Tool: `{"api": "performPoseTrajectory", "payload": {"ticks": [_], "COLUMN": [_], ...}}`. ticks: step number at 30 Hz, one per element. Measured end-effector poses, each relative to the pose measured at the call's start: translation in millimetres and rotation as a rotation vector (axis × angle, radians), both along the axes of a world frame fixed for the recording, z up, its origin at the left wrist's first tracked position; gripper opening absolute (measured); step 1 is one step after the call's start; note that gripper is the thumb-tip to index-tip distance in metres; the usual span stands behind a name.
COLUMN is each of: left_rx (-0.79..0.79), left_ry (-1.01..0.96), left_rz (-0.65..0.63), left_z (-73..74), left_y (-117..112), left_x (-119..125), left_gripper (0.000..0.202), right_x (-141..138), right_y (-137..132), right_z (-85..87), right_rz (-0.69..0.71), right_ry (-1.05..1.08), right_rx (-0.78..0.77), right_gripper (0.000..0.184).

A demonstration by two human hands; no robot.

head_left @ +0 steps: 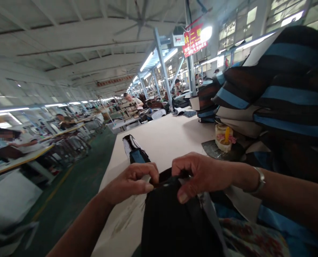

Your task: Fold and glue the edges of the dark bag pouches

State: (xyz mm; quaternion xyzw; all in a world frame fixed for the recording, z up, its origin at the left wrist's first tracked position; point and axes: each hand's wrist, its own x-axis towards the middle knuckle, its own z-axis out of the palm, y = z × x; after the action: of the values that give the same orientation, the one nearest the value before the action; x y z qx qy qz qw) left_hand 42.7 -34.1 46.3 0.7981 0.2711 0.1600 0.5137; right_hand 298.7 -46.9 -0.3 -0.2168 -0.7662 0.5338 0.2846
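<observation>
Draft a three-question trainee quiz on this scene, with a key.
1. True or false: the left hand and the right hand both grip the black piece.
2. On which side is the silvery band worn? A) left; B) right; C) both.
3. Fill in: the slim item showing at the jar is ____ in colour.

Key: 1. True. 2. B. 3. Yellow.

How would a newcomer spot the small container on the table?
On the pale table, look right to the tall stack of black-and-blue items. Near its lower left, on a dark mat beyond the right hand, stands a small container. A bright yellow piece juts up from it, unlike anything beside it.
</observation>
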Motion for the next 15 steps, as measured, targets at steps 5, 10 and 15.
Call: {"api": "performPoseTrajectory", "payload": {"ticks": [5, 10, 15], "left_rx": [0.117, 0.104, 0.056], "left_ry": [0.220, 0.171, 0.096], "left_rz": [0.022, 0.014, 0.006], "left_z": [-7.3, -28.1, -32.8], "left_y": [-15, -17, -16], "left_x": [19, 28, 30], "left_gripper": [0.034, 0.030, 0.021], "right_x": [-14, -10, 0], "right_y": [-18, -21, -16], "right_z": [-18.9, -36.3, -36.9], "right_rz": [-0.084, -0.153, -0.015], "right_ry": [0.020, 0.005, 0.052], "right_rx": [0.049, -0.063, -0.232], "right_gripper": [0.039, 0.044, 0.039]}}
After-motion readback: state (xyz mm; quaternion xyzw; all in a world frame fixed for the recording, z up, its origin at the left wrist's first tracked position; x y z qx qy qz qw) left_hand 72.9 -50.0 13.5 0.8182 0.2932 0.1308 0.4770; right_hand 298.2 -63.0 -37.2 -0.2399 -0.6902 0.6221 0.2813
